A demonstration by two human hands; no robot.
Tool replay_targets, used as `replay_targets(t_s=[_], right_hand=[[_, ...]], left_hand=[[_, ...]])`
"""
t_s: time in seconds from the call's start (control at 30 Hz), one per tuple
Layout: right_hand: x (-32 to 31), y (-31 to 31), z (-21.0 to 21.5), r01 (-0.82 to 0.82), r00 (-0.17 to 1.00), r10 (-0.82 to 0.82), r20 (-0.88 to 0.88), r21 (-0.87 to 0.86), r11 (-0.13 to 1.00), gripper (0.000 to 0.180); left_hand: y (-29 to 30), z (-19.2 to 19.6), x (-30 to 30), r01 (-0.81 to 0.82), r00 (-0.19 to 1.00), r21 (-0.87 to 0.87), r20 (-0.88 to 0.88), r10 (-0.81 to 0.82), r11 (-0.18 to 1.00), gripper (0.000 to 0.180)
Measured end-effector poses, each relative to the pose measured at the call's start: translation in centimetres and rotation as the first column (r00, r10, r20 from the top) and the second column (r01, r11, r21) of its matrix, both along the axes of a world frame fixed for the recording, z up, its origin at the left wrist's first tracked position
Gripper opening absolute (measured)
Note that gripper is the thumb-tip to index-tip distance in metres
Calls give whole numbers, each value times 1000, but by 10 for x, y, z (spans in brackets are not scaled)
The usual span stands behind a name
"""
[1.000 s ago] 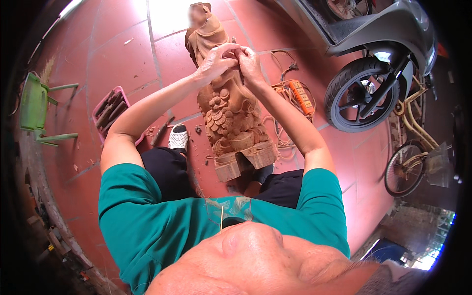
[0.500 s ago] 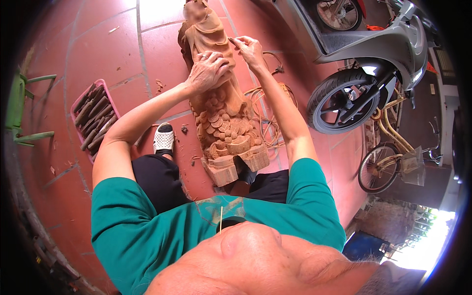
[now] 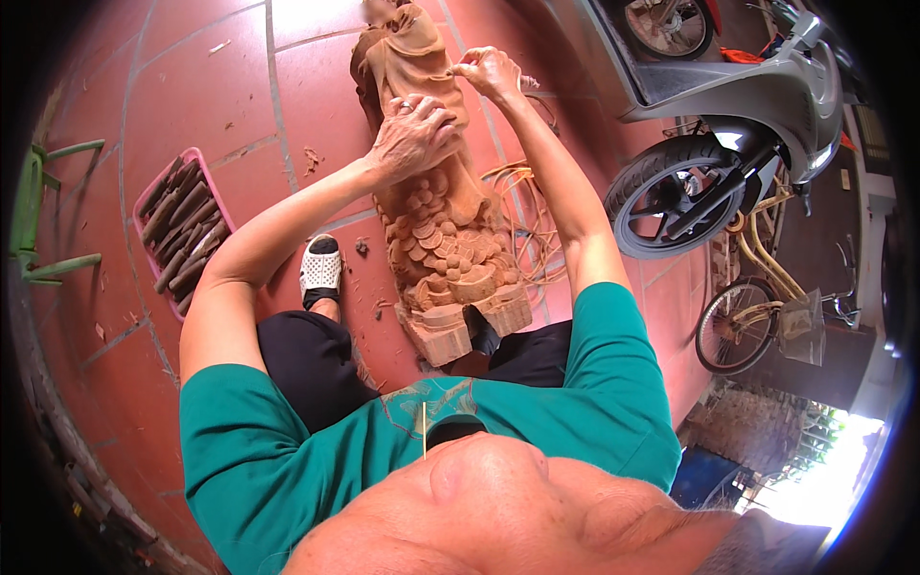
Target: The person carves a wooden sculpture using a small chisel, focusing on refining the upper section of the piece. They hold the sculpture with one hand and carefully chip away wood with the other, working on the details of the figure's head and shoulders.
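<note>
A carved wooden statue (image 3: 450, 244) lies lengthwise in front of me, its base near my body and its draped upper part far off. Coin-like discs and rounded shapes cover the lower half. My left hand (image 3: 414, 134) presses on the middle of the statue, fingers bent over the carved folds, a ring on one finger. At the statue's right edge, farther up, my right hand (image 3: 489, 74) is closed in a pinch. A small dark thing seems to sit between its fingertips, too small to name.
Left of my leg, a pink basket (image 3: 198, 156) holds several dark carving tools (image 3: 182, 225). A green stool (image 3: 34, 211) stands far left. Coiled cord (image 3: 537, 244) lies right of the statue. A grey motorbike (image 3: 709, 91) and a bicycle (image 3: 738, 326) are at the right. Wood chips (image 3: 311, 160) dot the tiles.
My right hand has moved a little farther up along the statue's right edge. My left hand stays on the carved folds. The whole view has shifted slightly.
</note>
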State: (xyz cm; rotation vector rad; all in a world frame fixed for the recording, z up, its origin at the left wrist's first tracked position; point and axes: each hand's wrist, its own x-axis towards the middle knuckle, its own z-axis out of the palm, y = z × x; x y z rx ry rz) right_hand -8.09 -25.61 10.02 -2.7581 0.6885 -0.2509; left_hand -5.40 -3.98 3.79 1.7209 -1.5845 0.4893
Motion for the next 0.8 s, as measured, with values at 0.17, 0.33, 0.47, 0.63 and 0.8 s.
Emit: replay_targets(t_s=[0.17,0.33,0.47,0.63,0.8], right_hand=[[16,-5,-8,21,1000,-20,19,-59,998,29],[20,-10,-8,31,999,-30,-21,55,998,28],[10,-3,1,-42,998,47,-47,107,993,26],[16,-8,-4,11,999,-8,-51,63,998,25],[36,-17,-22,86,996,-85,15,-35,996,23]], left_hand=[[1,0,-1,-5,999,3,50,5,1000,25],[0,0,-1,12,999,-25,39,-11,1000,25],[1,-4,0,-15,1000,-13,-3,15,1000,26],[-3,-4,2,5,998,-53,57,-2,999,24],[1,1,0,-9,999,-17,45,10,1000,23]])
